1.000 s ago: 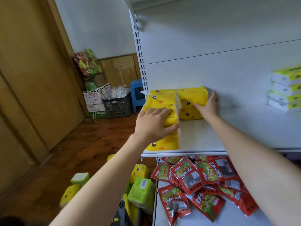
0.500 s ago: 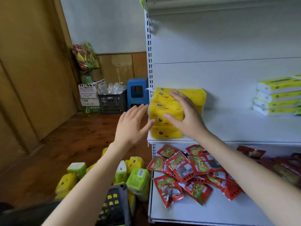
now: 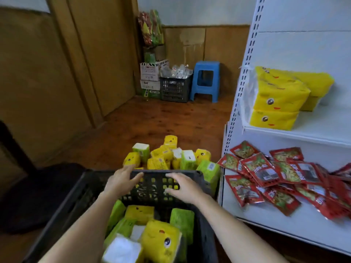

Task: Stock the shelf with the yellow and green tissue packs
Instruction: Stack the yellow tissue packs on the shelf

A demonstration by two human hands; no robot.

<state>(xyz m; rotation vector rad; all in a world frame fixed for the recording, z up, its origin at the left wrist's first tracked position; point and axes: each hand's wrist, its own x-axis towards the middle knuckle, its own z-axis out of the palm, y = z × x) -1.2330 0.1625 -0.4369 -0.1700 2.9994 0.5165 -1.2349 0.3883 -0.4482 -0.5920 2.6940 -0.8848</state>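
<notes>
At far wall of black crate (image 3: 153,173), left hand (image 3: 121,180) and right hand (image 3: 183,187) hung loose-fingered, holding nothing; yellow and green tissue packs (image 3: 159,238) sat inside.

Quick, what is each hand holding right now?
Left hand: open, empty, at the black crate rim.
Right hand: open, empty, beside it.

Left hand (image 3: 121,182) and right hand (image 3: 182,186), both bare. Each forearm (image 3: 218,221) is uncovered from the wrist to the lower edge of the view. The fingers (image 3: 172,176) appear slender, their finer detail blurred.
</notes>
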